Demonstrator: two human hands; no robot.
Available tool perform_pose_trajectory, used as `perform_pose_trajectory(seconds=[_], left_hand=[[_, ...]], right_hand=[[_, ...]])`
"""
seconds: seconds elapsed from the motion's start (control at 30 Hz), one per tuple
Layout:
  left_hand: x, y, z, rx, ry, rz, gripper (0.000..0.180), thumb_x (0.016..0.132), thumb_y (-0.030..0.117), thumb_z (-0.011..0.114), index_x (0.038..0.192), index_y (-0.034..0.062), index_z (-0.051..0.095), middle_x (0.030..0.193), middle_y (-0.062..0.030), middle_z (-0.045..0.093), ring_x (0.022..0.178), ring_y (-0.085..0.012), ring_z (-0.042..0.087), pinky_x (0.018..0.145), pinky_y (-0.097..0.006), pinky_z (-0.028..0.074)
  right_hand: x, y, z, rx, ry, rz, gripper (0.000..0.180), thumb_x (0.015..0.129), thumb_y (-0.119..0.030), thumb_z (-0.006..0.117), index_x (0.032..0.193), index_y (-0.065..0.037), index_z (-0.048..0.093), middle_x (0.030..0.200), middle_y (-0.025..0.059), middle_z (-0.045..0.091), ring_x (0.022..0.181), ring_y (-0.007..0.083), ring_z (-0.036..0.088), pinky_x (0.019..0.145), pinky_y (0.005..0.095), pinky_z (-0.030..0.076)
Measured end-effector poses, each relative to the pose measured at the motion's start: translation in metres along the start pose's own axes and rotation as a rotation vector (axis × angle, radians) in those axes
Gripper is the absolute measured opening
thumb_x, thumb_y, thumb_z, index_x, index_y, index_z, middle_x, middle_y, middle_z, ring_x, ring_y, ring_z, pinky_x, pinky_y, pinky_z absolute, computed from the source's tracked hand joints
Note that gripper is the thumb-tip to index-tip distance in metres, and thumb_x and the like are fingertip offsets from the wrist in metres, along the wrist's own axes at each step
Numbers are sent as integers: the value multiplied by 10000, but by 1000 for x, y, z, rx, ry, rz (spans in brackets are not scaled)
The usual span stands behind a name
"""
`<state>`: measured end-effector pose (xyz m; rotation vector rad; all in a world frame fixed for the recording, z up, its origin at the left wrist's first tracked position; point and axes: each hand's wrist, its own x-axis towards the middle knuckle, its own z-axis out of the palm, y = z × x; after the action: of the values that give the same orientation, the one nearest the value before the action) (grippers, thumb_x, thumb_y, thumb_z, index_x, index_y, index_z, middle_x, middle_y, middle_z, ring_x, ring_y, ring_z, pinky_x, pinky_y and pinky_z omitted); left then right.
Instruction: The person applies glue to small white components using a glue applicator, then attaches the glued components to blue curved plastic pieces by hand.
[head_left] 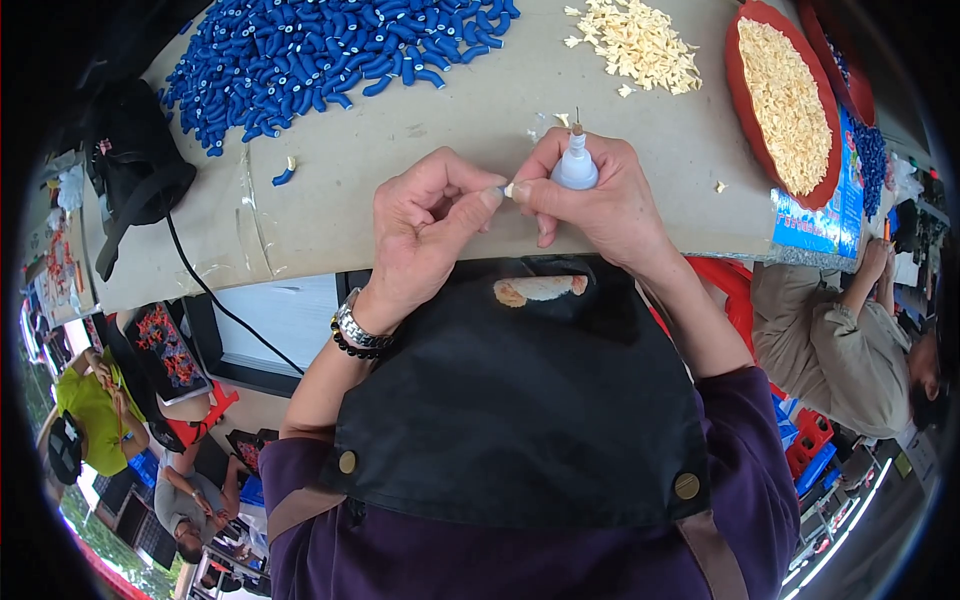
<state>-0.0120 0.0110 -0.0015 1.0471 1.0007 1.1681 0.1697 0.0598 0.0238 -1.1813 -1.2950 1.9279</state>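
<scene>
In the head view, the two hands meet just off the centre toward 12 o'clock, above the near part of a pale worktop (460, 115). The left hand (425, 215) has its thumb and forefinger pinched narrowly on a small blue piece (501, 187), of which only a sliver shows. The right hand (610, 190) pinches a tiny cream piece (513, 190) between thumb and forefinger, its end right at the left fingertips; whether the two pieces touch is too small to tell. The same right hand also keeps a squeeze bottle (575, 168) gripped among its fingers, the thin needle tip pointing to 12.

A broad heap of bent blue pieces (330, 60) spreads at 11 o'clock, and a smaller heap of cream pieces (645, 45) lies at 1. At 2 o'clock a red tray (741, 100) is filled with more cream bits, and a single cream bit (720, 187) lies nearer the right hand. At 10 o'clock, one blue piece with a cream end (286, 173) lies apart from the heap, near a black object (140, 150) with a cord (205, 285). Beyond the worktop, a person in beige (840, 340) sits at 3 o'clock.
</scene>
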Motion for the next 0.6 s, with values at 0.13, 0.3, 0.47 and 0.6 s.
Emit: perform_pose_trajectory(seconds=[0.13,0.3,0.47,0.6], left_hand=[[-1,2,-2,35,17,7,22,870,11,601,870,-9,611,744,-18,623,655,-32,532,574,-180,415],[-2,1,-3,77,45,-32,32,869,31,599,855,5,609,722,18,606,641,-5,477,548,-184,386],[-3,8,2,86,49,49,33,876,39,605,867,8,605,672,29,571,596,1,423,489,-195,336],[-7,13,-25,704,286,525,131,769,-53,620,875,23,605,695,-62,594,560,-181,522,598,-297,432]], right_hand=[[4,0,2,-18,-10,-15,75,798,-23,659,807,22,600,672,55,583,540,89,550,462,230,488],[2,2,5,-11,29,14,84,798,-38,662,818,27,612,683,47,596,552,95,569,491,236,479],[-3,3,3,46,50,-25,91,791,3,656,861,48,618,751,102,629,541,108,562,481,238,489],[-5,6,3,168,54,-81,177,787,1,681,943,59,620,818,158,643,536,115,557,467,235,497]])
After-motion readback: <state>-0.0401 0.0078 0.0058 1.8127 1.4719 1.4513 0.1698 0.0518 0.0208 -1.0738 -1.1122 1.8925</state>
